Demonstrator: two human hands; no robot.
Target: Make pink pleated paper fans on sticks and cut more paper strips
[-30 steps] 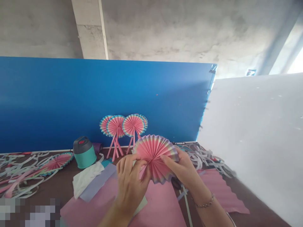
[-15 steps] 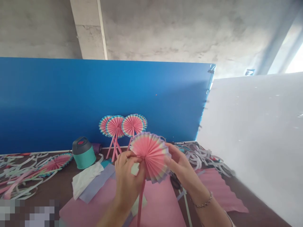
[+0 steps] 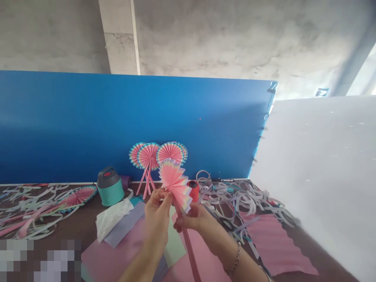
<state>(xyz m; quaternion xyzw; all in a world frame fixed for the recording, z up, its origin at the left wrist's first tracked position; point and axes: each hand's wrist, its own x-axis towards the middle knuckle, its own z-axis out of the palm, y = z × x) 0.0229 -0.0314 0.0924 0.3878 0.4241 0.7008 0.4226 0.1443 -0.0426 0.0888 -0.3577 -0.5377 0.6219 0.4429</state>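
Note:
A pleated pink paper fan [image 3: 173,178] with yellow and lilac edging is held up in front of me, spread roughly halfway, its long pink handle [image 3: 190,250] hanging below. My left hand [image 3: 158,205] pinches the fan at its centre, where the pleats meet. Lower down and to the right, my right hand [image 3: 196,219] is closed around the top of the handle, just under the pleats. Behind, several finished pink fans with blue rims [image 3: 148,156] lean against a blue panel. Pink paper sheets [image 3: 117,246] lie beneath my hands.
A teal-and-grey container [image 3: 110,187] stands at the back left, near white tissue [image 3: 113,219]. Tangled paper strips [image 3: 246,199] fill the right, with a wavy pink sheet [image 3: 279,243] in front. Another fan [image 3: 79,196] lies among strips at left. A red spool-like object [image 3: 193,190] stands behind the fan.
The fan has gone from a nearly full circle to a partly folded spread. My right hand has moved from its outer edge down to the handle, which now slants to the right.

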